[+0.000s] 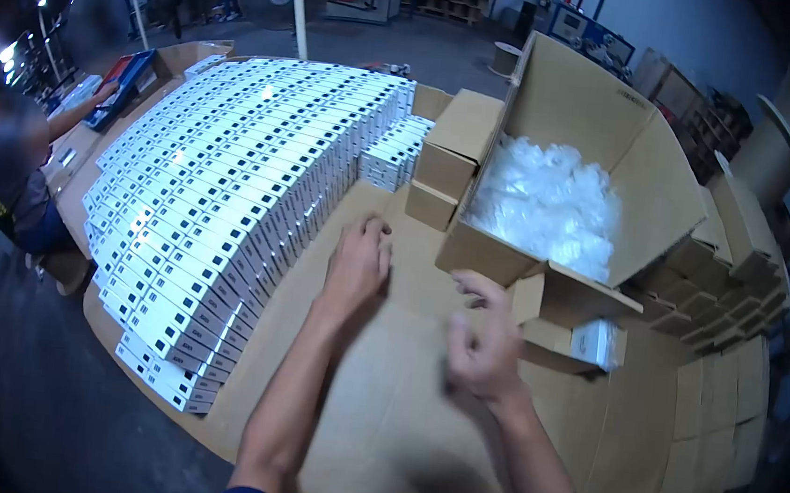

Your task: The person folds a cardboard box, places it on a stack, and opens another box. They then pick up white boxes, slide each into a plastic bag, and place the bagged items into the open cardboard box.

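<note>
The left hand (357,267) lies flat on the brown cardboard-covered tabletop (397,435), fingers together, grip empty, just beside the big stack of small white printed cartons (230,204). The right hand (484,334) hovers with fingers loosely curled, pinching nothing visible, near the large open brown cardboard box of clear plastic bags (549,204). Dark marks on the cartons are too small to read. A seated person (7,166) works at far left.
</note>
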Demonstrator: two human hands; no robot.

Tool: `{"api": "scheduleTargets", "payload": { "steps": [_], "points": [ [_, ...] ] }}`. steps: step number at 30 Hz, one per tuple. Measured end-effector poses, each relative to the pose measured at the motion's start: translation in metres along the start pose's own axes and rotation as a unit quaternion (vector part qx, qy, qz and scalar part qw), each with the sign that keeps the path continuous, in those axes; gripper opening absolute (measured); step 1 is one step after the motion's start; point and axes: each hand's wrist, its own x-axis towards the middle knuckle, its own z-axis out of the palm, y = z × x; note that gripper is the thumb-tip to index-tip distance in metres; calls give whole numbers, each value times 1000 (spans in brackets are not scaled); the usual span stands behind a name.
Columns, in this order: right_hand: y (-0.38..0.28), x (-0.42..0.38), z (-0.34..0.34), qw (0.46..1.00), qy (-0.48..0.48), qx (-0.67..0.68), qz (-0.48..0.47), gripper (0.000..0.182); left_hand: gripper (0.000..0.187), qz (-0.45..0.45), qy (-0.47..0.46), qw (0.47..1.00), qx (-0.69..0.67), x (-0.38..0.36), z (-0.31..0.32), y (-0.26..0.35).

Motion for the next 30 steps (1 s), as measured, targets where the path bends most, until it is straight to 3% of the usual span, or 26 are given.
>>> {"api": "scheduleTargets", "payload": {
  "steps": [2,4,7,10,13,17,18,22,25,29,30],
  "points": [
    [11,45,34,973,-163,34,160,50,24,81,49,994,52,42,24,-48],
    [55,81,81,992,-120,24,23,56,24,86,9,990,109,74,28,-65],
    [91,131,121,988,-153,-30,17,60,29,81,-44,978,185,95,41,-80],
    [117,163,151,984,-158,10,86,62,39,85,-69,961,252,101,51,-91],
    [152,180,179,991,-109,-39,70,68,41,100,-15,975,199,84,49,-89],
    [171,188,192,986,-127,-55,90,75,40,116,33,978,171,78,50,-93],
    [168,189,191,983,-143,-78,89,72,52,104,23,983,149,79,45,-90],
    [152,194,187,969,-177,-69,157,65,40,115,86,982,121,77,44,-89],
    [149,190,184,967,-186,-90,148,63,32,89,59,982,154,73,46,-95],
    [157,175,179,986,-157,-16,55,77,24,129,131,971,155,51,32,-80],
    [130,165,161,985,-152,54,64,78,25,119,125,975,140,43,26,-73]
  ]
}}
